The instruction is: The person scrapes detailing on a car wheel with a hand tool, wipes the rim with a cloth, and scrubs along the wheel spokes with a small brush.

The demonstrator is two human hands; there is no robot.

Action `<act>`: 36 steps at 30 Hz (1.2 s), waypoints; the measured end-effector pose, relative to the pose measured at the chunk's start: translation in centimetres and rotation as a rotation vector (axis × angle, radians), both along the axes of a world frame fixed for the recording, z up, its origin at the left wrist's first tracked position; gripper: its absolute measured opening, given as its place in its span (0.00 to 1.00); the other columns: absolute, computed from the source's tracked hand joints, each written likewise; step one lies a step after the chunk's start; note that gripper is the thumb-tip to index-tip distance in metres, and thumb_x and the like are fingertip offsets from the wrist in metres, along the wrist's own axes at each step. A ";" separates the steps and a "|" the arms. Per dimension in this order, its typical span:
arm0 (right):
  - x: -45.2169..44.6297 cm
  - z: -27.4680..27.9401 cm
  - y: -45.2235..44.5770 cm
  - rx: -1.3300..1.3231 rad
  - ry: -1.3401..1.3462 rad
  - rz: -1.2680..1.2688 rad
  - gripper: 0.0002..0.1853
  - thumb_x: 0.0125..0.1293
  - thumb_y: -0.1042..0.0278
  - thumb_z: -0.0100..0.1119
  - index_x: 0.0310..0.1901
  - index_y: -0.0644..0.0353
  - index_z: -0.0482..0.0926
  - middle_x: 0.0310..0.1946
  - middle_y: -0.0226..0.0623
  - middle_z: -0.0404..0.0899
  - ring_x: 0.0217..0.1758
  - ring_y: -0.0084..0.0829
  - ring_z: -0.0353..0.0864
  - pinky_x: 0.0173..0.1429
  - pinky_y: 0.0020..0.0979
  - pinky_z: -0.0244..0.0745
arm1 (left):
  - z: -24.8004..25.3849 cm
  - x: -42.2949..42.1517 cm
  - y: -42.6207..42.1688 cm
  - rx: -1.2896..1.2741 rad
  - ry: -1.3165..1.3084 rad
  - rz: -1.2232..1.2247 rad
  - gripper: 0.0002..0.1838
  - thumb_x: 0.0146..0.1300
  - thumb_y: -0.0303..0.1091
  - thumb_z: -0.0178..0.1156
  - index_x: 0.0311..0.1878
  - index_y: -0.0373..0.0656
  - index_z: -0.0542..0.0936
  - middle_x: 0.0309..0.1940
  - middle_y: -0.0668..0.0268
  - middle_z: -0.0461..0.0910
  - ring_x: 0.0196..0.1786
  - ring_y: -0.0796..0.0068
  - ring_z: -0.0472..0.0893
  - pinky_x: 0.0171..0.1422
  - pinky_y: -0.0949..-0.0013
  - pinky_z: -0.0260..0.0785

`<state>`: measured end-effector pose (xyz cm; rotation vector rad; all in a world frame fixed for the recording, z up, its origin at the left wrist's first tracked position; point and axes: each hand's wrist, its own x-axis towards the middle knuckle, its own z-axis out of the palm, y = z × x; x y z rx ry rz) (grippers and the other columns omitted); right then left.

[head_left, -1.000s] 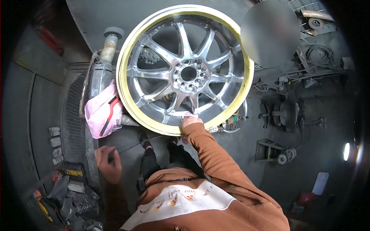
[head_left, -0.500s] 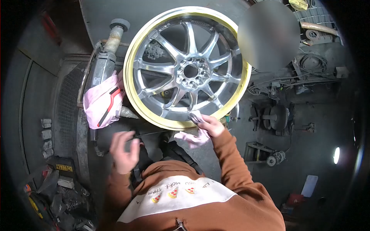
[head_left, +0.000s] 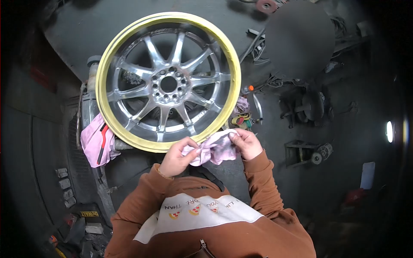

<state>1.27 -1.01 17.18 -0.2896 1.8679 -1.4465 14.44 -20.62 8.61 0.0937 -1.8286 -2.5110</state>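
Observation:
A pink cloth with dark smudges (head_left: 218, 147) is stretched between my two hands, just below the near edge of the wheel. My left hand (head_left: 177, 157) pinches its left end, and my right hand (head_left: 248, 144) grips its upper right part. Beyond them lies a polished multi-spoke wheel rim (head_left: 168, 103) with yellow tape (head_left: 102, 88) round its outer lip. The wheel faces up, and neither hand appears to be on its spokes.
Left of the wheel hangs another pink cloth (head_left: 92, 139) with a red and black tool (head_left: 103, 144) on it. An orange-capped bottle (head_left: 248, 89) stands right of the wheel. A motor on a frame (head_left: 320, 154) is on the floor at right.
My left hand has come up from the lower left and taken hold of the cloth. My right hand has moved the cloth off the rim's inner edge. The wheel now appears further left in view.

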 end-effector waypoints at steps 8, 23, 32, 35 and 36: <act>-6.7 -3.2 9.3 -0.458 -0.285 0.066 0.14 0.69 0.58 0.55 0.39 0.64 0.77 0.34 0.31 0.80 0.36 0.18 0.78 0.42 0.22 0.72 | 4.3 -5.3 4.0 0.316 0.003 0.046 0.22 0.63 0.17 0.52 0.61 0.34 0.68 0.58 0.61 0.70 0.61 0.73 0.70 0.67 0.70 0.60; -10.2 -6.3 12.5 -0.670 -0.644 0.374 0.25 0.67 0.68 0.55 0.63 0.66 0.64 0.55 0.42 0.74 0.57 0.33 0.76 0.63 0.35 0.69 | 3.8 -14.6 11.3 0.078 -0.154 -0.119 0.31 0.68 0.38 0.57 0.69 0.39 0.59 0.49 0.68 0.74 0.50 0.82 0.71 0.52 0.76 0.67; -11.5 -8.9 16.7 -0.740 -0.614 0.032 0.29 0.67 0.61 0.55 0.62 0.74 0.62 0.58 0.50 0.71 0.62 0.42 0.71 0.69 0.43 0.62 | -0.1 -12.3 17.5 0.524 -0.157 0.164 0.27 0.65 0.36 0.60 0.63 0.40 0.62 0.45 0.57 0.77 0.47 0.69 0.80 0.55 0.67 0.73; -11.0 -8.1 15.9 -0.792 -0.421 -0.170 0.25 0.69 0.61 0.53 0.59 0.73 0.65 0.56 0.49 0.73 0.60 0.40 0.73 0.66 0.41 0.64 | -2.2 -12.8 18.3 -0.110 0.022 0.032 0.21 0.65 0.41 0.61 0.56 0.41 0.71 0.43 0.67 0.75 0.45 0.77 0.76 0.52 0.75 0.69; -11.1 -7.8 16.3 -0.790 -0.443 -0.147 0.25 0.69 0.61 0.53 0.59 0.73 0.65 0.56 0.49 0.73 0.60 0.40 0.73 0.66 0.41 0.64 | -2.4 -12.9 19.0 -0.169 -0.050 -0.058 0.18 0.67 0.41 0.59 0.53 0.40 0.73 0.41 0.69 0.75 0.42 0.80 0.75 0.49 0.77 0.68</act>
